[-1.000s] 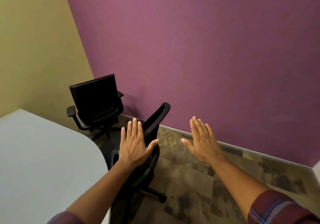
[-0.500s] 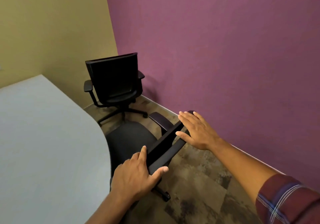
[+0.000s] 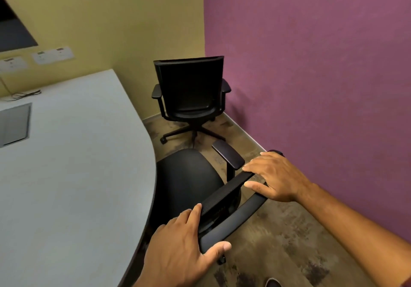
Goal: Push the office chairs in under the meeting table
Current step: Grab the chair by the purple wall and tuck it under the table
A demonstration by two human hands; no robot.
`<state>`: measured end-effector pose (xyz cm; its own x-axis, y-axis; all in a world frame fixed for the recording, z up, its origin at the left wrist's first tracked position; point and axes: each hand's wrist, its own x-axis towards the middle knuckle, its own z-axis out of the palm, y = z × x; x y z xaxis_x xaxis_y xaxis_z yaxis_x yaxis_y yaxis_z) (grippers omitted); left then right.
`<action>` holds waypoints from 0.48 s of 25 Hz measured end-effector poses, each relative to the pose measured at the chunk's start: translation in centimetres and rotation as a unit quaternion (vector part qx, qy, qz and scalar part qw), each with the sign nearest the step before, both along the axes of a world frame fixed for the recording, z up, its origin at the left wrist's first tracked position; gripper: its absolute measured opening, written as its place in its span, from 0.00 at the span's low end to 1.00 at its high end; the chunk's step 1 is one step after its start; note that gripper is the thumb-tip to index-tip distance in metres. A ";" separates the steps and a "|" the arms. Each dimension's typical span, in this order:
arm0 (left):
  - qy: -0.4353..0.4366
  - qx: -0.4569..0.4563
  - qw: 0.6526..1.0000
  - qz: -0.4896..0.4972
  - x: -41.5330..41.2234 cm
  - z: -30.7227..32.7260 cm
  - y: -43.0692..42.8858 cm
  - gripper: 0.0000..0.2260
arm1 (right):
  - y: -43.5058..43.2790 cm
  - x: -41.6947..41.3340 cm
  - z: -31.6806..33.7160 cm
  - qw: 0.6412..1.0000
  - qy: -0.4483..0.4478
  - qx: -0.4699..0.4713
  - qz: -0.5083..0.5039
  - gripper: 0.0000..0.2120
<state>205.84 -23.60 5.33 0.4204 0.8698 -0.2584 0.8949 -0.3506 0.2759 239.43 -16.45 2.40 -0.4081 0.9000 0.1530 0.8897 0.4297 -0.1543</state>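
Near chair (image 3: 189, 175), seat partly under the worktop (image 3: 77, 164), likely rolls easily on casters but may swivel; left hand (image 3: 178, 251) and right hand (image 3: 275, 175) each grip its stiff backrest top, fingers loosely curled.

No legible text anywhere

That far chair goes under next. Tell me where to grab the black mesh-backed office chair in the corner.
Take the black mesh-backed office chair by its backrest's top edge, from behind. Its back faces the camera, upright and unobstructed; its castors should let it roll toward the grey meeting table.
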 end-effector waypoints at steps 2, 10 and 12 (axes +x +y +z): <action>0.003 0.004 0.999 0.033 2.6 0.1 -0.3 0.62 | 1.9 1.8 0.1 0.999 -0.010 0.001 0.032 0.36; 0.025 0.055 0.989 0.134 11.5 0.4 0.4 0.55 | 10.1 6.9 1.2 0.989 -0.019 -0.008 0.144 0.42; 0.028 0.060 0.985 0.158 13.1 0.4 0.9 0.57 | 12.1 7.6 1.4 0.986 -0.020 -0.014 0.166 0.43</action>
